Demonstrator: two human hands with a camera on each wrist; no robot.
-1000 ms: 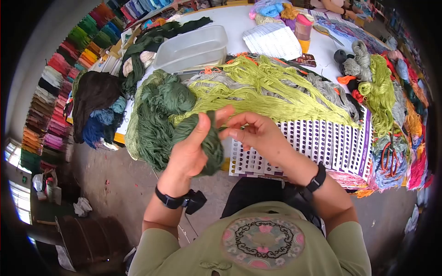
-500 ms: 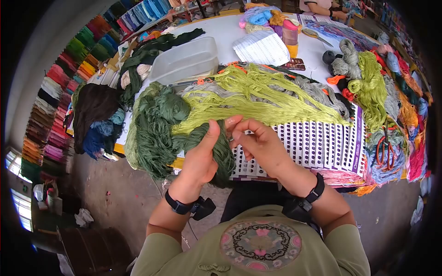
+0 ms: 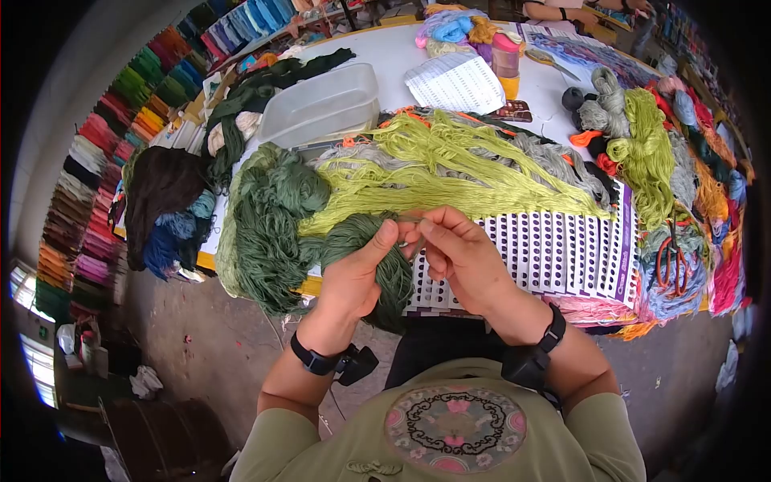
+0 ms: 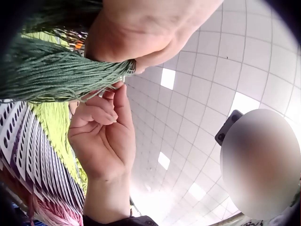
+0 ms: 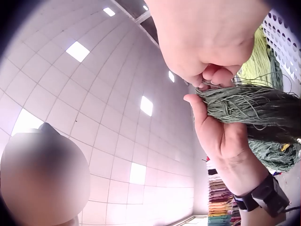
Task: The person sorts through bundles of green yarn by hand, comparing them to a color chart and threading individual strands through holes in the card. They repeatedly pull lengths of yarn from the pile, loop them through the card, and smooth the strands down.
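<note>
OK so my left hand has the dark green hank gripped, thumb up along its top, and my right hand is pinching a thin strand at the end. That pinch is what's just changed: the strand now shows between my fingertips, so I'd say the fiddly bit is right there. The hank hangs by the near edge of the table, left of the middle. Big dark green heap near the left corner, holed card strips along the near edge, red-handled scissors by the near right corner. Lime yarn lies behind the cards, then a clear tub and a printed sheet towards the far edge, and way back left, rows of coloured skeins lol
</note>
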